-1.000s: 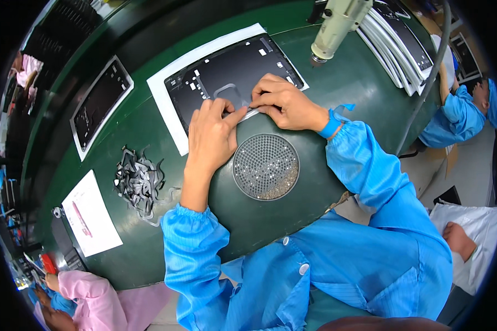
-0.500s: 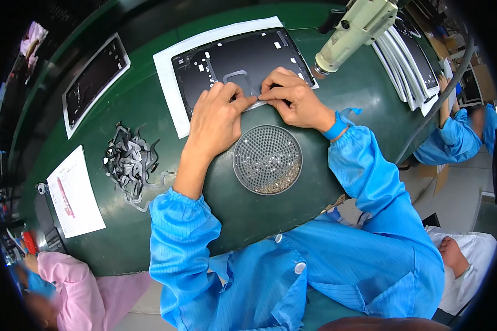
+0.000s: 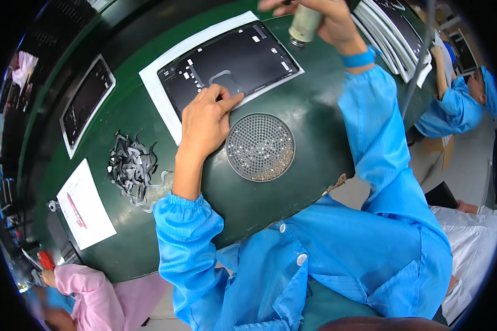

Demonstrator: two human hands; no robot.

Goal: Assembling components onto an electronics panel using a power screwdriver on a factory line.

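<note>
Right grip [image 3: 336,23] cropped, pale tool [image 3: 305,23] partly hidden

Panel [image 3: 243,60]: black, small white patches. Tool [image 3: 305,23]: pale greenish cream. Table [image 3: 320,99]: dark green. Round tray [image 3: 254,128]: grey, dotted, flecked tan and silver. Strips [image 3: 131,165]: grey and black. Sleeves [image 3: 188,226]: bright blue, finely striped. Pen [image 3: 76,211]: pinkish red.

Glossy dark-green worktable [image 3: 315,132], chipped near half past three; smooth light-grey floor [image 3: 472,160], three o'clock; black ribbed structure [image 3: 63,33], ten o'clock.
</note>
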